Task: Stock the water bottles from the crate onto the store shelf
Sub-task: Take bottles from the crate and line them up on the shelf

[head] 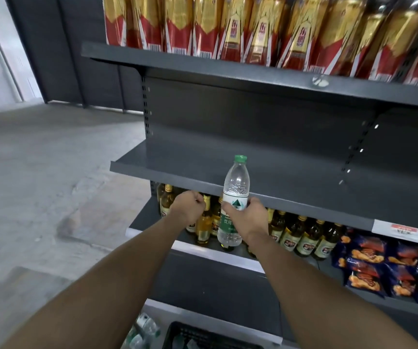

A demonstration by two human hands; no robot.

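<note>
My right grip [248, 217] is wrapped around the water bottle [233, 205], held upright just in front of the empty shelf's [278, 172] front edge. My left grip [189, 206] is curled, holding nothing. If I lift too little, the base could catch that raised lip and tip the bottle.

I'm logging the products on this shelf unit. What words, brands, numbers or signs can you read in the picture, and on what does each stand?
"饮用": green label of the water bottle held in the right hand; the rest is covered.
Red and gold packs on the top shelf: a gold character, blurred; barcodes too small.
Price tag on the shelf edge: red print, unreadable.
Amber bottles and blue snack bags: labels too small.
</note>
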